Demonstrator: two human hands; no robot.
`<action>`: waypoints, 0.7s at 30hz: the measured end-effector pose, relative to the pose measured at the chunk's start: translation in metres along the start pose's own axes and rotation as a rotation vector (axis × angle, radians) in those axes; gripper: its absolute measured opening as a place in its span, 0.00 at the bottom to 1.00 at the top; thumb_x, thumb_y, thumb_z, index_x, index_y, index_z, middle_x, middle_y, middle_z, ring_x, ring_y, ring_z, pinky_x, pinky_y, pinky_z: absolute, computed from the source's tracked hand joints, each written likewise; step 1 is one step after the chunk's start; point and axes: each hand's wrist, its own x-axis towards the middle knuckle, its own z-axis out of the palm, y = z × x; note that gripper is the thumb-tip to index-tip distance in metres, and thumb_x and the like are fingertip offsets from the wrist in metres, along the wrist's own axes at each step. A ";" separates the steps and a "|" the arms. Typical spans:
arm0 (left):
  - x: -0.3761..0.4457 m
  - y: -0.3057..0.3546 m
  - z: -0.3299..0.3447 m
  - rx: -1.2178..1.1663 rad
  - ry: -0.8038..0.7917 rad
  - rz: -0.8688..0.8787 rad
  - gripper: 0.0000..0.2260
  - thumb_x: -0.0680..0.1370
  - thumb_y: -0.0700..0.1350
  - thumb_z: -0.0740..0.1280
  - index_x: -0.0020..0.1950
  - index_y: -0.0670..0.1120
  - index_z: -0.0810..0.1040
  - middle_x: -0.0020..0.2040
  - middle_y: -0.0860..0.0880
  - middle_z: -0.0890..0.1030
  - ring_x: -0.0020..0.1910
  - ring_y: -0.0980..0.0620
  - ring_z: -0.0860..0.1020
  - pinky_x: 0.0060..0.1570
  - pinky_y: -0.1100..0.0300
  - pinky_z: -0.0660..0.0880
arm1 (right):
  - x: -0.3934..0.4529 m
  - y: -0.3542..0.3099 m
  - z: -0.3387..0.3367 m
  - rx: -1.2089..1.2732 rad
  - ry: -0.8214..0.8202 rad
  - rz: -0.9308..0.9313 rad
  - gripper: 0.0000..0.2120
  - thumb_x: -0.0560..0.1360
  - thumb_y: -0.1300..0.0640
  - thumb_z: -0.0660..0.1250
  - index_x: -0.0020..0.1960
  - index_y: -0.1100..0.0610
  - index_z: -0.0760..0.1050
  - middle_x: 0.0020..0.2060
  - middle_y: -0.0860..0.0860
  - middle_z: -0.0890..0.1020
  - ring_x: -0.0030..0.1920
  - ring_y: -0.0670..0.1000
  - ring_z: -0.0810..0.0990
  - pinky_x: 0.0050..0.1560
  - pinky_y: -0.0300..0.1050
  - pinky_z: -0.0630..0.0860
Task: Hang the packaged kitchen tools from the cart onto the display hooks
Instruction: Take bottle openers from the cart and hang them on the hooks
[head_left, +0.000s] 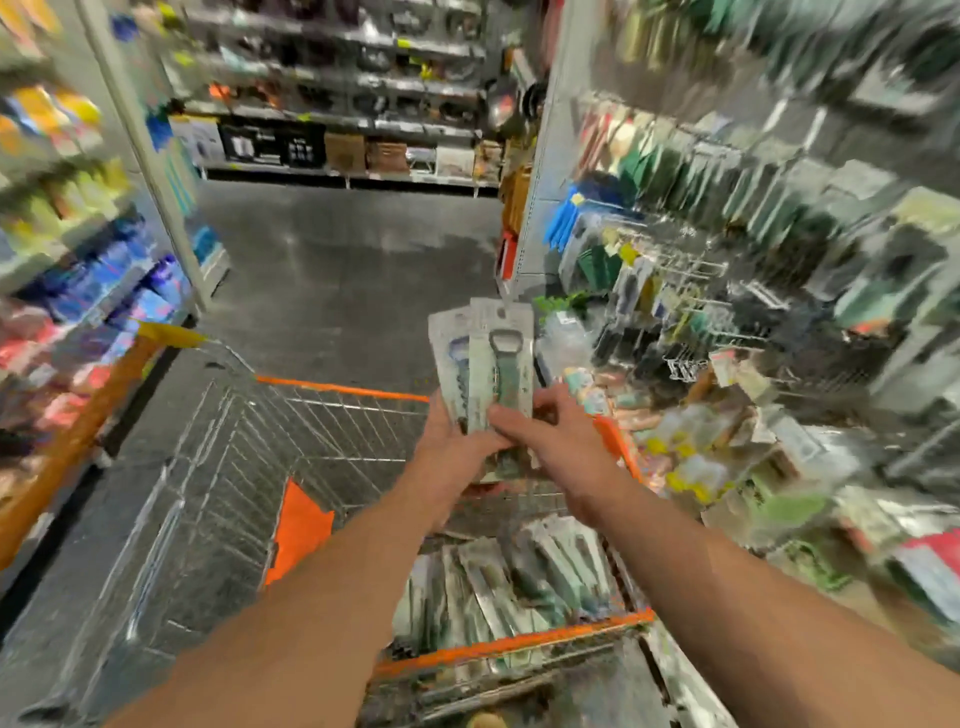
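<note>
A: How far along does this look?

B: Partway, I'd judge. The hooks (696, 270) on the right wall carry plenty of hanging stock (too blurred to say which of it came from this cart), and the cart (343, 387) has a heap of packs (519, 577) left in its near section, just under the forearms. So a good deal is left to hang.

A: And in the hands?

B: A small fan of packs (488, 358), held upright above the cart's far rim. The left hand (449, 447) grips the bottom of the fan, fingers wrapped round behind it. The right hand (550, 431) pinches the front pack's lower edge, thumb on the near face, as if to peel one off.

A: How many packs in the fan?

B: Two card tops are plain, and there may be a third behind; I can't be sure. The front one shows a bottle opener with a green handle.

A: And in the cart?

B: Several, overlapping, perhaps eight or more; the blur stops an honest count. One cart, two hands, and rows of wire hooks I can't number.

A: Nothing on a hook from this bunch?

B: Not yet. The fan is well apart from the hooks, out over the aisle.
</note>
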 end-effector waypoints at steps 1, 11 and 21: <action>-0.005 0.012 0.013 0.006 -0.034 0.043 0.27 0.75 0.36 0.77 0.66 0.57 0.72 0.54 0.51 0.87 0.49 0.50 0.87 0.40 0.49 0.84 | -0.011 -0.011 -0.013 -0.022 0.006 -0.028 0.22 0.65 0.44 0.81 0.52 0.53 0.77 0.45 0.50 0.86 0.47 0.53 0.86 0.49 0.57 0.85; -0.080 0.102 0.178 0.104 -0.551 0.199 0.30 0.66 0.38 0.79 0.67 0.47 0.78 0.55 0.42 0.88 0.54 0.40 0.87 0.47 0.43 0.85 | -0.149 -0.114 -0.161 -0.139 0.409 -0.202 0.24 0.67 0.44 0.78 0.57 0.58 0.82 0.47 0.54 0.88 0.47 0.55 0.87 0.50 0.56 0.85; -0.186 0.122 0.319 0.043 -0.842 0.232 0.20 0.76 0.42 0.78 0.63 0.51 0.74 0.54 0.45 0.87 0.40 0.49 0.86 0.28 0.57 0.78 | -0.324 -0.148 -0.269 -0.259 0.778 -0.230 0.22 0.75 0.42 0.74 0.64 0.48 0.72 0.54 0.48 0.85 0.50 0.49 0.87 0.54 0.54 0.84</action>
